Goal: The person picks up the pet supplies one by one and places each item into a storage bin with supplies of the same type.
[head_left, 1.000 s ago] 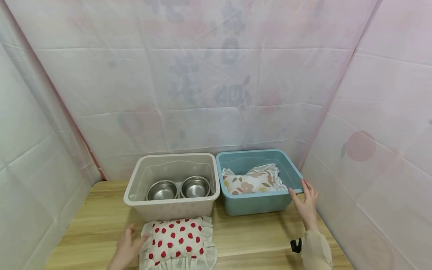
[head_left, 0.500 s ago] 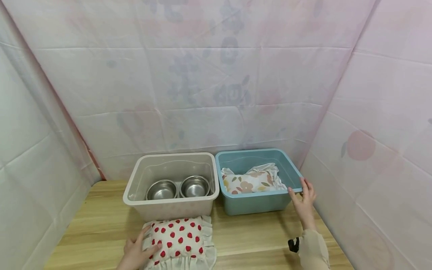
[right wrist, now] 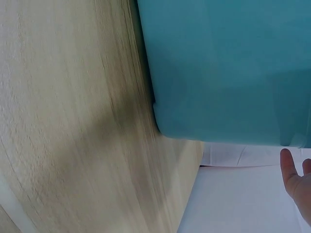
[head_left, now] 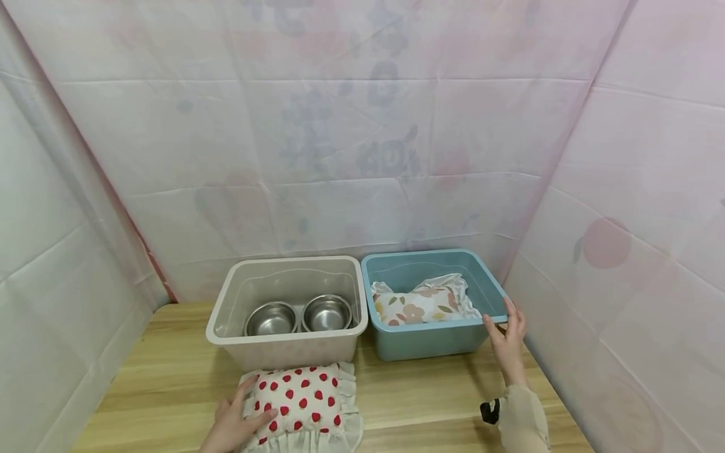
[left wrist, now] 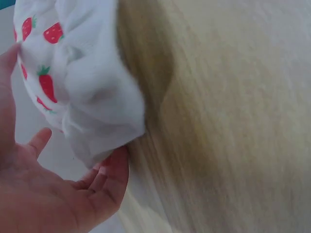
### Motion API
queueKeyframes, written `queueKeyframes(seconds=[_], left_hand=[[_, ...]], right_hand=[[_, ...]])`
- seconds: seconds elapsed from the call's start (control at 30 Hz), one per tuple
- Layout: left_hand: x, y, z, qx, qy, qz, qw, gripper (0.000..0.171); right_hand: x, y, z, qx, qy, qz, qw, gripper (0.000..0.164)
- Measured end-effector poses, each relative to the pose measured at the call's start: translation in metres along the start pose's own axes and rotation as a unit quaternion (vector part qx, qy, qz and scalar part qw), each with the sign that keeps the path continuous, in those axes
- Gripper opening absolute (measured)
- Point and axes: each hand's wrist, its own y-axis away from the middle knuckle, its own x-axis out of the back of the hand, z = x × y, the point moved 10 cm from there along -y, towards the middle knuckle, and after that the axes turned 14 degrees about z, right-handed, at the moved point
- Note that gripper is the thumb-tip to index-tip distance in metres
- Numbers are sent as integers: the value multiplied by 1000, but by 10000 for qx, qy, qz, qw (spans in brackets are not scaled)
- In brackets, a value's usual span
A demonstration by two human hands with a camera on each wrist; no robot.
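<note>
A small cushion (head_left: 300,399) with red strawberries and a pale ruffled edge lies at the table's front, before the beige tub. My left hand (head_left: 232,425) holds its left end, thumb over the strawberry print; in the left wrist view fingers (left wrist: 114,177) curl against the frill from below. Far right, my right hand (head_left: 508,346) touches the front right corner of a blue tub (head_left: 436,343), fingers and thumb fairly straight along the rim. A flowered cushion (head_left: 421,305) with a white frill lies inside that tub. The right wrist view shows mostly the tub's wall (right wrist: 228,73).
A beige tub (head_left: 289,349) stands left of the blue one, nearly touching it. Two steel bowls (head_left: 272,319) sit side by side inside it. The wooden table (head_left: 164,371) meets patterned cloth walls (head_left: 340,138) at the back and sides.
My left hand has come right onto the strawberry cushion's left end and now grips it. My right hand stays at the blue tub's corner. The cushions, tubs and bowls look unmoved.
</note>
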Motion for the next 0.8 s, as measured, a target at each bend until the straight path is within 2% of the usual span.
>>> queueKeyframes(seconds=[0.17, 0.37, 0.53, 0.63, 0.73, 0.8], left_hand=[[-8, -1, -4, 183, -79, 25, 9998, 101], [-11, -2, -5, 267, 589, 77, 9979, 104], [-15, -2, -4, 269, 947, -3, 9951, 101], [-18, -3, -6, 387, 1197, -102, 9920, 98], [-21, -3, -7, 483, 1531, -231, 9868, 97], [-22, -3, -6, 557, 1738, -316, 9827, 96]], right_hand=[[1, 3, -10, -55, -140, 71, 9999, 70], [4, 12, -33, -135, -213, 21, 9997, 69], [2, 7, -10, -126, -223, 104, 9996, 70], [-1, 3, 4, -103, -241, 129, 9996, 71], [-2, 3, 2, -129, -264, 117, 9995, 71], [-2, 6, -8, -130, -312, 133, 9993, 69]])
